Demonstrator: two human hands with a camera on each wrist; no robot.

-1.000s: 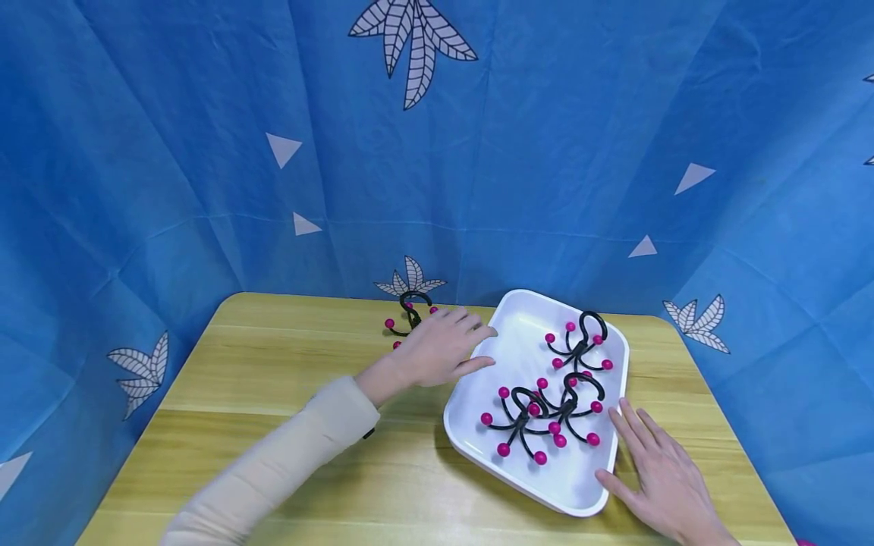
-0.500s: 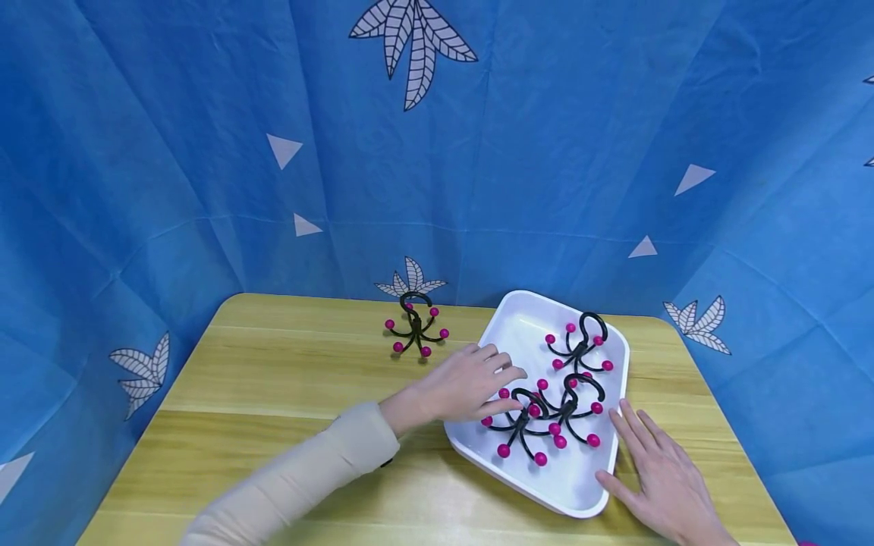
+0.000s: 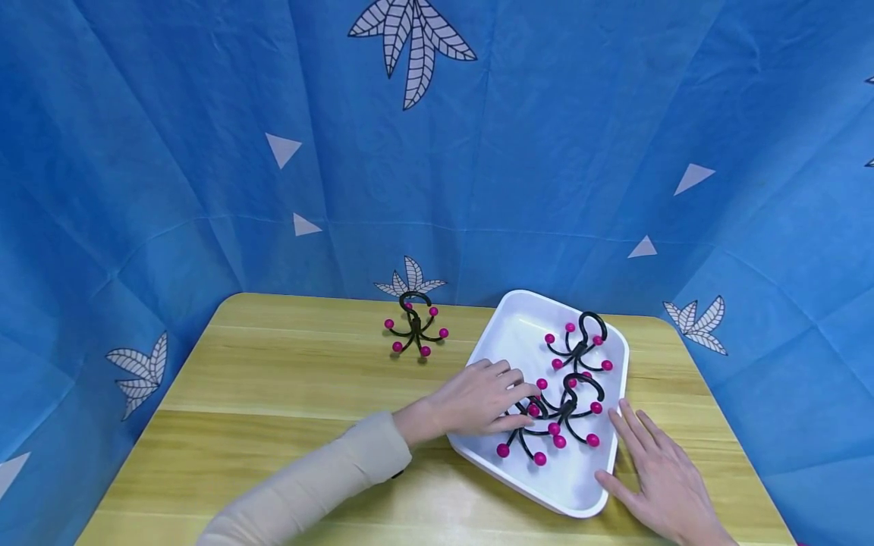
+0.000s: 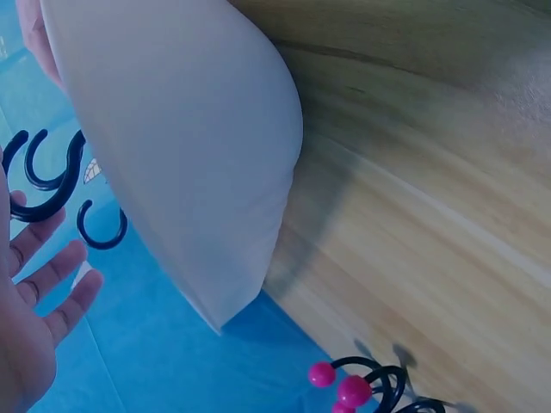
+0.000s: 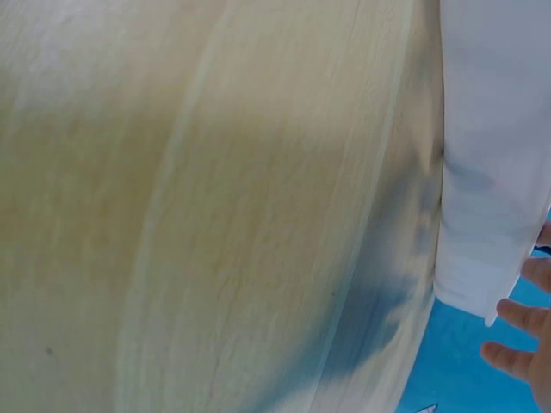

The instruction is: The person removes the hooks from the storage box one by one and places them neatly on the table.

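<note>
In the head view a white tray (image 3: 526, 485) holds several black pieces, each with a curved hook on top and thin bent legs tipped with pink balls. My left hand (image 3: 481, 402) is over the tray's left rim, thumb and fingers spread on either side of the nearest left hooked piece (image 3: 522, 434), partly hiding it. In the left wrist view those fingers (image 4: 56, 280) look fairly straight beside its black hook (image 4: 53, 205). My right hand (image 3: 658, 470) lies with fingers extended along the tray's right rim. Another hooked piece (image 3: 569, 408) stands beside the nearest one.
Farther back in the tray is another hooked piece (image 3: 579, 349). One more hooked piece (image 3: 416, 326) stands on the wooden table (image 3: 273, 364), left of the tray. A blue curtain (image 3: 546, 152) with leaf prints hangs behind the table.
My left hand has moved right and toward me, from beside the hooked piece on the table to the nearest left piece in the tray. My right hand stays put.
</note>
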